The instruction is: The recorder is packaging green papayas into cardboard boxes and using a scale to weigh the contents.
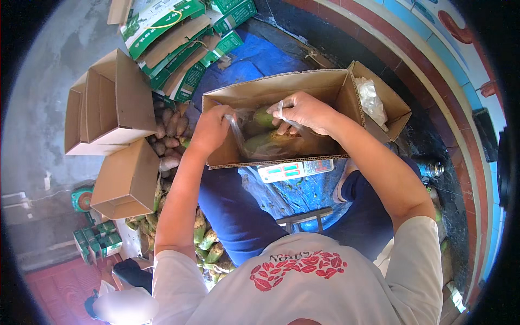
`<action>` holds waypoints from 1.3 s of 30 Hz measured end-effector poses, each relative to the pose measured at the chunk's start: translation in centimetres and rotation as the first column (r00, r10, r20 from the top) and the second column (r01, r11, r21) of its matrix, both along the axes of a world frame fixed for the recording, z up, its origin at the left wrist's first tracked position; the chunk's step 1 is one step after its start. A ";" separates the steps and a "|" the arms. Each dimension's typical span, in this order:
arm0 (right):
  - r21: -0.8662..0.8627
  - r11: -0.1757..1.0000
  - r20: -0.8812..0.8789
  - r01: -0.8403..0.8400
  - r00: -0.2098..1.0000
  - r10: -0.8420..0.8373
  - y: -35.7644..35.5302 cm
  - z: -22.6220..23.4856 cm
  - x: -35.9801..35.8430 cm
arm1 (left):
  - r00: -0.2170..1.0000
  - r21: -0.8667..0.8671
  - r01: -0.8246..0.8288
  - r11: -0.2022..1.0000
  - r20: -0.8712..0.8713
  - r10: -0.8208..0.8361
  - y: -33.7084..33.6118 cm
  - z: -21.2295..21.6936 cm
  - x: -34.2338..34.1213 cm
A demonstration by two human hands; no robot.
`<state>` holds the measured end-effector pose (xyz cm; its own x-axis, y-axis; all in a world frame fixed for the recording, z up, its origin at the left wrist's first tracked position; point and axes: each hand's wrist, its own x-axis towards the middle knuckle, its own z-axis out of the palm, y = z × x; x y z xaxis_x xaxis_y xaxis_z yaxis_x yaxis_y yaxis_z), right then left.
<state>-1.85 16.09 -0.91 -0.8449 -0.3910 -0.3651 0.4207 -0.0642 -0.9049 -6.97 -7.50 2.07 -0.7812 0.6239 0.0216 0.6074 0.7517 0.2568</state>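
Observation:
A deep cardboard box (pixel 281 81) stands in front of me on a digital scale (pixel 284 171) with lit green displays. Inside it, large green and tan vegetables (pixel 271 142) lie in a clear plastic bag (pixel 238 138); their exact kind is hard to tell. At the bag's left side, my left hand (pixel 215 127) is closed on the bag's edge. My right hand (pixel 306 112) pinches the opposite edge, above the vegetables. Both hands are over the box opening, and the bag's mouth is spread between them.
Against the box's right side stands a smaller carton (pixel 398 108) holding white plastic bags (pixel 371 103). Open cartons (pixel 135 100) are stacked at left, beside reddish-brown tubers (pixel 172 124). Green printed boxes (pixel 162 24) lie at far left. Green-tan vegetables (pixel 208 238) are piled beside my leg.

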 end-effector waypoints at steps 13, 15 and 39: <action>0.043 0.998 -0.001 -0.034 0.999 0.034 -0.6 -0.2 -0.1 | 0.882 0.362 -0.457 0.813 0.301 0.362 0.0 -3.1 -0.2; 0.040 0.999 -0.007 -0.014 1.000 0.014 -0.7 -0.3 0.0 | 0.901 0.413 -0.433 0.801 0.234 0.367 0.3 -3.1 -0.3; -0.045 0.995 -0.139 0.093 0.985 -0.098 -0.6 -1.4 0.1 | 0.414 0.422 -0.762 0.492 0.901 -0.132 3.7 -1.5 1.5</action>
